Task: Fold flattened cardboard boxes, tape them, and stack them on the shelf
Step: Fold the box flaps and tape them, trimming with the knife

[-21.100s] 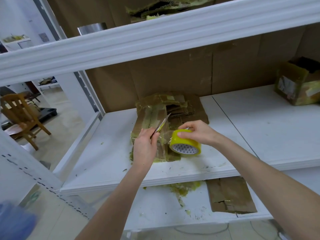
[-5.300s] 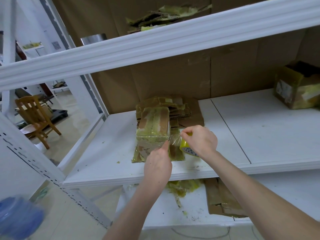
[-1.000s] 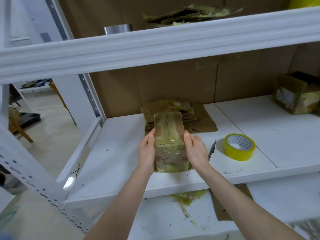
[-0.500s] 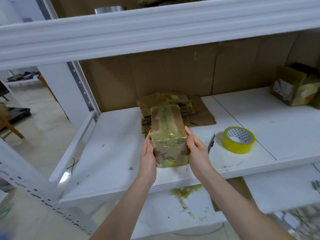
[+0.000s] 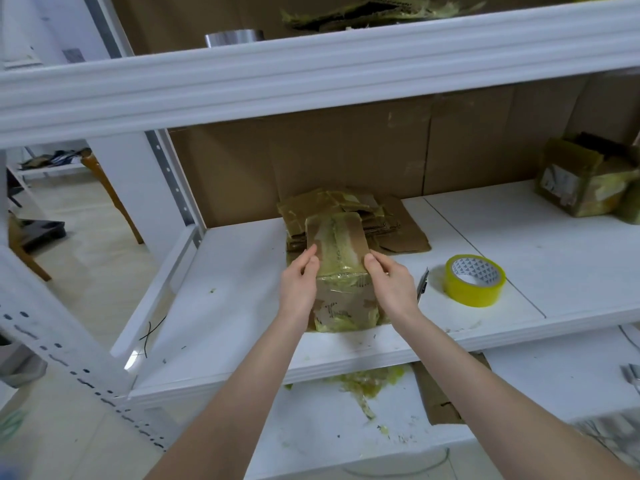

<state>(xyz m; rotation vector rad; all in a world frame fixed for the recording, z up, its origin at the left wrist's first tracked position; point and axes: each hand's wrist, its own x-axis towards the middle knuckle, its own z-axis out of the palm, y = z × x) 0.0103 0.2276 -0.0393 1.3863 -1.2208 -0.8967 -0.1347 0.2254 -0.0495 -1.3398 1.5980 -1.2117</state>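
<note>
Item one – taped cardboard box, brown, wrapped in yellowish tape, is sitting between the two hands over the front part of the white shelf; whether its underside is touching the board cannot be told. The left hand is gripping its left side, thumb curling onto the top edge; the right hand is gripping the right side likewise, so both sets of fingers are grasping the box. Just beyond the fingertips, a stack of flattened cardboard is lying against the cardboard back wall. Just outside the right hand's fingers, a utility knife is lying on the shelf, and further out a roll of yellow tape is lying flat. Well apart from the right fingers, at the far end – an open, taped box is standing. Below the wrists, on the lower shelf, tape scraps and a cardboard piece are lying.
</note>
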